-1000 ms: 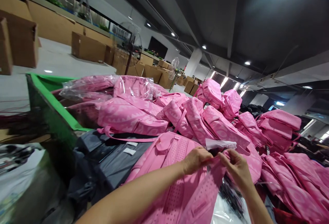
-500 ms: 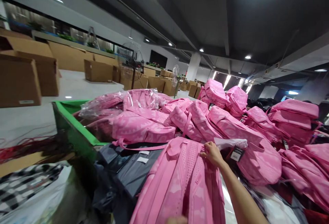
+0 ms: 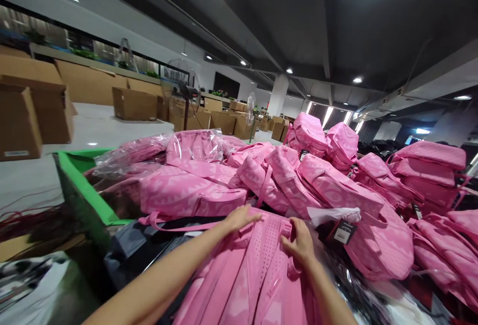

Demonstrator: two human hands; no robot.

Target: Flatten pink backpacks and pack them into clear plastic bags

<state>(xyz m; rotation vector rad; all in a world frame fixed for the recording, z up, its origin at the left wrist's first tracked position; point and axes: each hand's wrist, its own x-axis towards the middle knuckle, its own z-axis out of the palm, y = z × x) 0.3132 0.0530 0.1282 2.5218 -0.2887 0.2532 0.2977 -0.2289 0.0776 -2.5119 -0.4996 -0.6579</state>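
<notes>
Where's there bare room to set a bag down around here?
Pale glossy floor shows bare between the brown cardboard boxes and the green-rimmed bin, probably beyond arm's reach. Close in it's crowded: pink patterned fabric backpacks overlap, and the left hand and right hand are on a pink backpack with perforated panels.

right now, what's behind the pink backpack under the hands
Behind the backpack, more pink bags are piled up, some farther back wrapped in clear plastic. Whatever lies low, directly behind the backpack, is covered by it and can't be seen.

The head camera faces forward and down, close above the pink backpack (image 3: 239, 280), the green bin's edge (image 3: 86, 190) leftward.
</notes>
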